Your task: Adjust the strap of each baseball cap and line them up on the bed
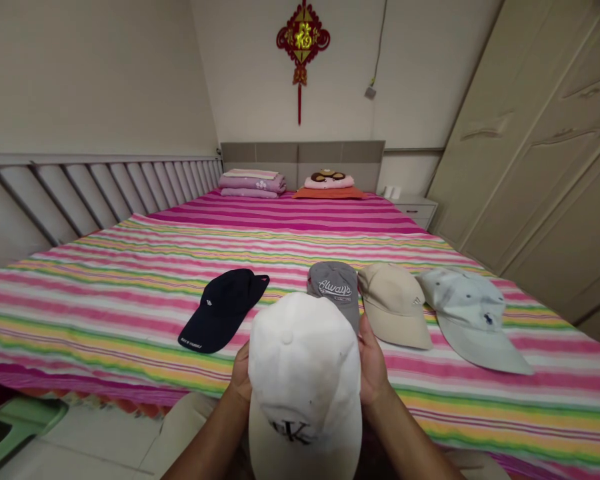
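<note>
A white baseball cap (305,360) with dark letters on its front is held up close to me, its brim pointing towards me. My left hand (241,375) grips its left side, the fingers mostly hidden behind it. On the opposite side my right hand (373,363) is closed on the cap, thumb upward. Beyond it on the bed lie a grey cap (336,283) with "Always" lettering, partly covered by the white one, a beige cap (393,300) and a pale cap (467,310) with a small dark emblem. A navy cap (225,307) lies apart to the left.
A striped sheet (130,287) covers the bed, with folded bedding (253,183) and a pillow stack (330,183) by the headboard (300,157). A metal rail (105,193) runs along the left, a wardrobe (545,147) stands right, and a green stool (20,427) sits low left.
</note>
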Demonstrator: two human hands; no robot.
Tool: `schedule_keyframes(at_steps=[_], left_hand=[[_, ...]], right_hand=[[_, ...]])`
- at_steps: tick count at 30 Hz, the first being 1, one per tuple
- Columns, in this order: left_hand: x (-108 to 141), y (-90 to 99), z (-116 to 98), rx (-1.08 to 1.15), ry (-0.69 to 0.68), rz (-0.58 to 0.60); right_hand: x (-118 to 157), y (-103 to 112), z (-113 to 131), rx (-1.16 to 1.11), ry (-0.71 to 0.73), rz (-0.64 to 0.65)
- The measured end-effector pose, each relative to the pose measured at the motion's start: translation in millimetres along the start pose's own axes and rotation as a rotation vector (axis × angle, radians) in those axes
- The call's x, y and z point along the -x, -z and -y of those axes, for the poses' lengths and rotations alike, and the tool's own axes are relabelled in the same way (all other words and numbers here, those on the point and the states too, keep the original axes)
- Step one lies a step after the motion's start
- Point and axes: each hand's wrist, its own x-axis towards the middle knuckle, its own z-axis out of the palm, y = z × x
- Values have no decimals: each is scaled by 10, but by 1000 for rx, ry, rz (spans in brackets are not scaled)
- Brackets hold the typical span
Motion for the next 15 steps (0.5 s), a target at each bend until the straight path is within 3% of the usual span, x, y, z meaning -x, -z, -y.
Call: schedule_keyframes(at_steps=[6,11,15], left_hand=[[-43,-43,-58,50,-40,137],[-54,47,-29,102,-18,161],[4,8,9,146,-26,139]], right_hand=[[59,134,-185,76,-64,39],[30,231,-220,51,-40,11],[-4,251,-199,-6,-48,10]])
